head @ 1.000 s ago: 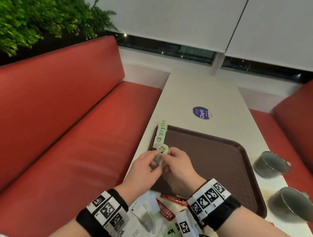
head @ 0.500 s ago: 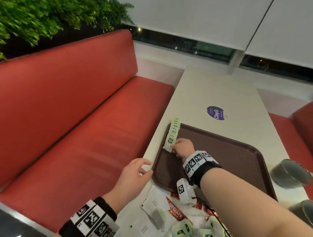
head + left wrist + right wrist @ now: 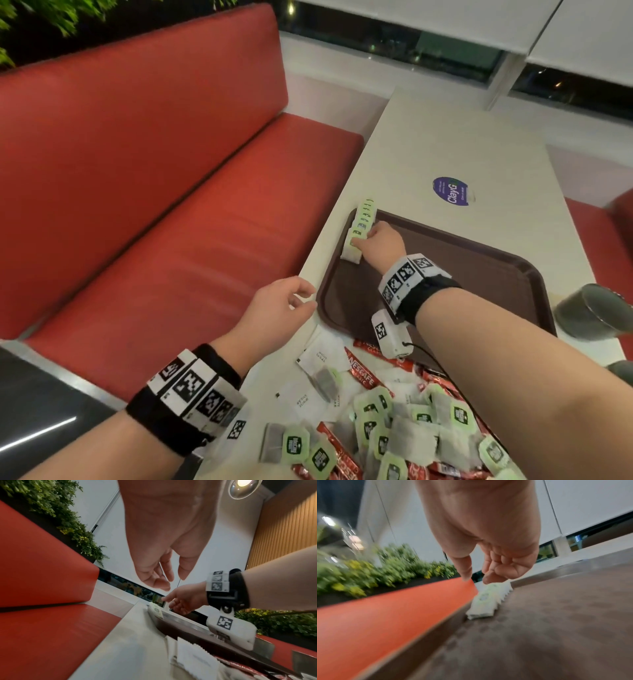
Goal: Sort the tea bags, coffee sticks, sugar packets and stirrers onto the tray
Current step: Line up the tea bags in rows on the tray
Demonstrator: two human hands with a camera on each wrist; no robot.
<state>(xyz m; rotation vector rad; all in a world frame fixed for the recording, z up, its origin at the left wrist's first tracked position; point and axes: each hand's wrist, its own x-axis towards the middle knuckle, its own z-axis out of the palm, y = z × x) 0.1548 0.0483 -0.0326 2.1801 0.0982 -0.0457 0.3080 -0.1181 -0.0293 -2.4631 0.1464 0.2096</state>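
Note:
A brown tray [image 3: 479, 274] lies on the white table. Along its left rim runs a row of green-tagged tea bags [image 3: 362, 224], overlapping one another. My right hand [image 3: 359, 241] reaches over the tray, and its forefinger rests on the near end of that row [image 3: 485, 599]; the thumb stands apart from it and the other fingers curl in. My left hand [image 3: 301, 298] hovers at the table's left edge beside the tray corner, fingers loosely curled around nothing [image 3: 169, 582]. A mixed pile of tea bags [image 3: 411, 428], red coffee sticks [image 3: 363, 370] and white packets [image 3: 320, 356] lies near me.
Two dark grey cups [image 3: 589, 315] [image 3: 621, 370] stand right of the tray. A purple round sticker [image 3: 450, 191] is on the table beyond it. A red bench [image 3: 171, 205] runs along the left.
Both hands held a tea bag together; the right one carried it to the row on the tray's left rim. The left hand let go and drew back to the table edge.

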